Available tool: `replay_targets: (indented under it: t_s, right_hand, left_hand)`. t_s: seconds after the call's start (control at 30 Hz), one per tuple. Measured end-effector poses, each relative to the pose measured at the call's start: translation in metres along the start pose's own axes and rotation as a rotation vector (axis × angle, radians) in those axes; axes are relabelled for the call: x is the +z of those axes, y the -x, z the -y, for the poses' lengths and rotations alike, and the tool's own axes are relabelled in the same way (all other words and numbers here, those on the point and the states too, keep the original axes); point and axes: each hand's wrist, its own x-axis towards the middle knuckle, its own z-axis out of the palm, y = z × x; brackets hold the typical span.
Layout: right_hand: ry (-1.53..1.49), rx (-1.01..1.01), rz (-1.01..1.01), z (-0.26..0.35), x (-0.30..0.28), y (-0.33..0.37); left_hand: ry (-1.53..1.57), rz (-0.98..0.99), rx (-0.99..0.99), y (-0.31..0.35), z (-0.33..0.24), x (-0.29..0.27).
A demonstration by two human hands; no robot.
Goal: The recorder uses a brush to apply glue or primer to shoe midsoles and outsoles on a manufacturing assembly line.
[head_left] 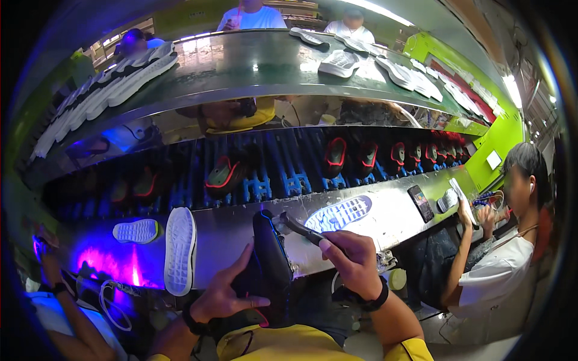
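Observation:
A black shoe upper [271, 253] stands in front of me, its sole side turned right and away from me. My left hand [226, 295] grips it from the left side, with thumb and index finger spread against it. In my right hand [358, 262] is a dark, curved-handled brush [304, 230], closed in the fingers. The brush head meets the upper's right edge near its top. Left of the upper, a white sole [180, 253] lies on the metal bench [229, 225]. Another white sole [340, 213] lies under bright light beyond the brush.
Behind the bench a blue-barred conveyor [295, 183] carries several black shoe uppers with red edges. A raised green belt [253, 66] holds white soles. A smaller sole [137, 231] and a phone [420, 203] lie on the bench. Co-workers sit left and right [500, 265].

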Motion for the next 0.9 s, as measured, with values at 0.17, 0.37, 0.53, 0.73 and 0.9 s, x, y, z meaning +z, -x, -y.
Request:
replay_targets:
  t_s: [0.17, 0.37, 0.53, 0.73, 0.9]
  right_hand:
    - [0.013, -0.065, 0.0, -0.005, -0.005, 0.006]
    - [-0.011, -0.084, 0.014, -0.002, -0.008, 0.008]
    - [0.01, -0.058, 0.065, 0.001, -0.014, 0.011]
    - [-0.03, -0.104, 0.041, -0.005, -0.014, 0.016]
    - [-0.054, -0.082, 0.054, -0.006, -0.014, 0.025]
  left_hand:
    - [0.005, 0.024, 0.015, 0.002, -0.003, 0.0]
    - [0.062, 0.046, -0.019, 0.001, -0.01, 0.002]
    - [0.1, 0.035, -0.038, 0.001, -0.006, 0.004]
    - [0.183, 0.0, -0.125, 0.005, 0.003, 0.004]
    - [0.282, -0.051, -0.176, 0.001, -0.004, 0.005]
